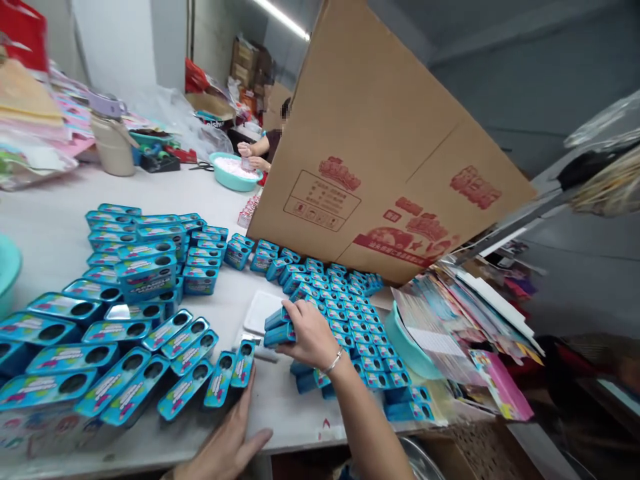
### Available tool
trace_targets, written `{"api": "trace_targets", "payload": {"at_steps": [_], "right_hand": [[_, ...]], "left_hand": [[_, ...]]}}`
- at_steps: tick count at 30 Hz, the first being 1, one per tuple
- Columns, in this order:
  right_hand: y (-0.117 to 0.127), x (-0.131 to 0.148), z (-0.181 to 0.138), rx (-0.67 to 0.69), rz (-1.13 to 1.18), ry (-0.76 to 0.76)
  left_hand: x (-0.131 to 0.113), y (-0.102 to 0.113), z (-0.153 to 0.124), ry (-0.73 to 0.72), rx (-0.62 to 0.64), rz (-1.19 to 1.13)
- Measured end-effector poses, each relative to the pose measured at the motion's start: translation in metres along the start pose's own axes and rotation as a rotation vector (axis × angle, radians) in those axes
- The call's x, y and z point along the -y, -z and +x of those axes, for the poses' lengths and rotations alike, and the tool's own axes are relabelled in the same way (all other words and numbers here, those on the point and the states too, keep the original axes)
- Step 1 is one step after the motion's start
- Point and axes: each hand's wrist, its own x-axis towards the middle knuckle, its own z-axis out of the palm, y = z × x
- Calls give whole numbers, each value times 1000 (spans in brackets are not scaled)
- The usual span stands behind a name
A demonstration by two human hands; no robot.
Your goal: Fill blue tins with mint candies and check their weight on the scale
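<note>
Glossy tins, matt card

Small blue boxes (145, 273) were seen with a glossy printed finish; the large carton (380, 153) was matt brown cardboard, the worktop (50, 220) smooth and pale.

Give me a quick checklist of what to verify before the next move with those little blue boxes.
1. Right hand grips small blue printed cardboard boxes from the spread pile: ok.
2. Left hand flat on the white table by the leaning row of larger blue boxes: ok.
3. Big brown cardboard carton tilted over the pile, what props it up: cannot tell.
4. Turquoise plastic bowl half buried under printed sheets: not ok.
5. Boxes sitting at the table's front edge: not ok.
</note>
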Motion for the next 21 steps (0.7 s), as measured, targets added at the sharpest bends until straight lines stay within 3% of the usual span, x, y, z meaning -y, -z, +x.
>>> {"api": "trace_targets", "payload": {"at_steps": [3, 7, 12, 17, 21], "right_hand": [[-1, 1, -6, 0, 17, -19], [-5, 2, -17, 0, 31, -50], [-9, -3, -13, 33, 38, -60], [-13, -13, 40, -78, 2, -187], [-32, -18, 96, -164, -140, -324]], "left_hand": [[0, 10, 17, 61, -58, -19], [-2, 24, 39, 82, -270, 7], [-2, 24, 65, 120, -448, -26], [6, 17, 103, 257, -528, -192], [13, 20, 128, 302, -560, -209]]}}
